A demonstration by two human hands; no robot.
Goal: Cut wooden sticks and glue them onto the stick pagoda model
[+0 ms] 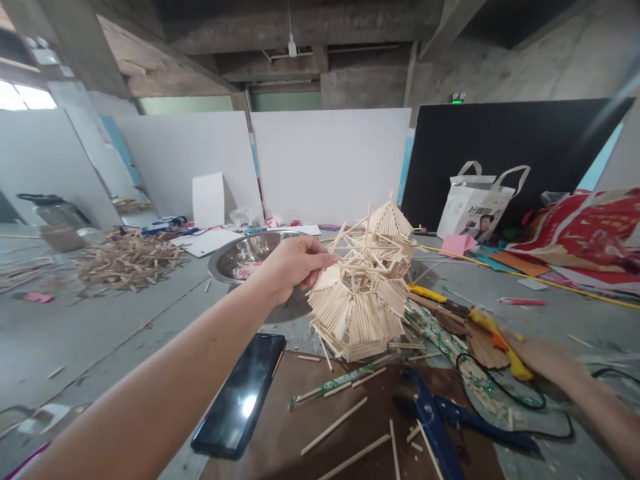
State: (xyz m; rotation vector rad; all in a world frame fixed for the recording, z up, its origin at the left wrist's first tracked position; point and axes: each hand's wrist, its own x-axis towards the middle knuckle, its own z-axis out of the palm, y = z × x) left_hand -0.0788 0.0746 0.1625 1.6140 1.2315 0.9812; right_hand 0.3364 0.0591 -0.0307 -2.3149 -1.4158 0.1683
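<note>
A small building model of pale wooden sticks (367, 313), with a pointed top and flared lower roof, stands in front of me. My left hand (297, 263) reaches to its upper left side, thumb and fingers pinched at the edge of a roof panel. What exactly lies between the fingertips is partly hidden. On the right, my right hand (533, 357), smeared by motion, is closed on a yellow hot glue gun (500, 343) with an orange trigger. Loose sticks (334, 427) and blue-handled cutters (435, 420) lie on a brown board (280, 427) before the model.
A dark phone (240, 397) lies left of the board. Behind my left hand stands a metal bowl (220, 263). A heap of sticks (133, 260) is at left. Green-patterned stick packets (440, 333) and a black cord (463, 387) lie at right; a white bag (467, 207) stands behind.
</note>
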